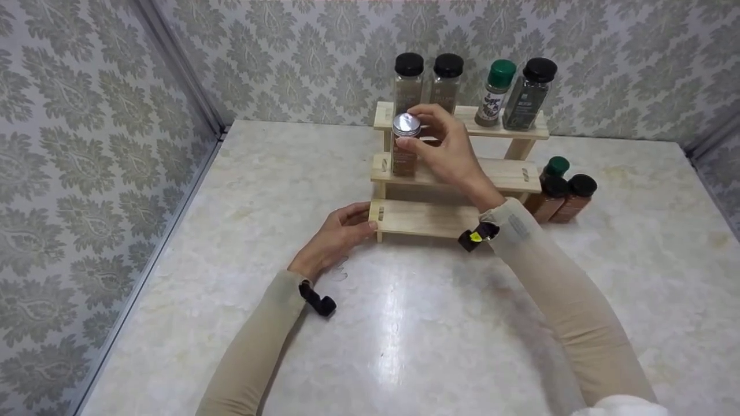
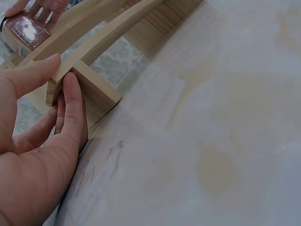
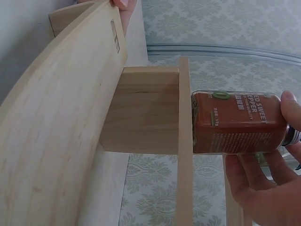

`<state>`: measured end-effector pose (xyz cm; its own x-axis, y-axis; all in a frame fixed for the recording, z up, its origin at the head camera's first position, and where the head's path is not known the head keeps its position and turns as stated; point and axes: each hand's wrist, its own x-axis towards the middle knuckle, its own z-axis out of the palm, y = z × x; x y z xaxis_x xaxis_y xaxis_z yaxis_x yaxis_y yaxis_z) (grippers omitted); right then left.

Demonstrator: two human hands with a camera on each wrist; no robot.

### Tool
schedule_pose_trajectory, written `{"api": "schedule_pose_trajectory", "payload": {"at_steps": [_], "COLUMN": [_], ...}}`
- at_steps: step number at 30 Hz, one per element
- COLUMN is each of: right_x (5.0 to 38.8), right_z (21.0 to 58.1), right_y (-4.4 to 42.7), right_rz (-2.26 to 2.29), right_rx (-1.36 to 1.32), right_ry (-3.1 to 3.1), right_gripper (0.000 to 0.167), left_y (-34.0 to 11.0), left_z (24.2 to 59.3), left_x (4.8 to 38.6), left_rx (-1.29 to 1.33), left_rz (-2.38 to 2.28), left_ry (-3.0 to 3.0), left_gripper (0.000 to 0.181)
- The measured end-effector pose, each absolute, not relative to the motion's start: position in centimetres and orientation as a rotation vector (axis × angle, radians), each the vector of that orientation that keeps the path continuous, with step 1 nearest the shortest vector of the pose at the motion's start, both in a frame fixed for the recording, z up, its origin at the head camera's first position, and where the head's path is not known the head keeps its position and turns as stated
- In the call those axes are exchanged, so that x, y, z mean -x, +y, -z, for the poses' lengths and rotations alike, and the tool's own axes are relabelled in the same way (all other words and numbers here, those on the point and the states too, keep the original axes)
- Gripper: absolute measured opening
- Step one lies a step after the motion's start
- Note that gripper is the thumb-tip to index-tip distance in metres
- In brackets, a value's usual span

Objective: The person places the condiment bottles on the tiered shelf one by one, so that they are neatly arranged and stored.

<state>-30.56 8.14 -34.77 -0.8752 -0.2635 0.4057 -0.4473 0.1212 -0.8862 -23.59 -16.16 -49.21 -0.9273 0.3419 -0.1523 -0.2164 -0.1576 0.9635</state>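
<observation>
A three-tier wooden rack stands on the table. At its left front corner, my left hand pinches the end of the lowest step between thumb and fingers, as the left wrist view shows. My right hand grips a square glass spice jar near its silver cap. Reddish-brown powder fills this jar, and its label reads in part "sweet pepper". Upright, it is at the left end of the middle step, its base at the board; whether its full weight rests there I cannot tell.
On the top step are two black-capped jars at left, a green-capped bottle and another black-capped jar at right. Beside the rack's right end stand a green-capped bottle and two black-capped jars. Patterned walls border the table.
</observation>
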Motion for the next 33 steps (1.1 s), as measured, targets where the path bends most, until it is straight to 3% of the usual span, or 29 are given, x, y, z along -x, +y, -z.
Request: {"api": "schedule_pose_trajectory", "payload": {"at_steps": [16,33], "right_x": [29.7,27.4], "right_z": [33.6,31.5], "right_y": [9.7,18.2], "right_rz": [-1.834,-1.572], "right_rx": [-0.642,-0.717], "right_ry": [-2.273,-2.187], "right_gripper": [0.056,0.037], "left_y": [-15.6,-16.1], "left_z": [49.2,49.3], "left_x": [24.2,23.8], "left_rx": [-0.153,-0.119], "left_rz": [-2.128,-2.131], "left_ry": [1.746,1.76], "left_gripper": [0.063,0.062]}}
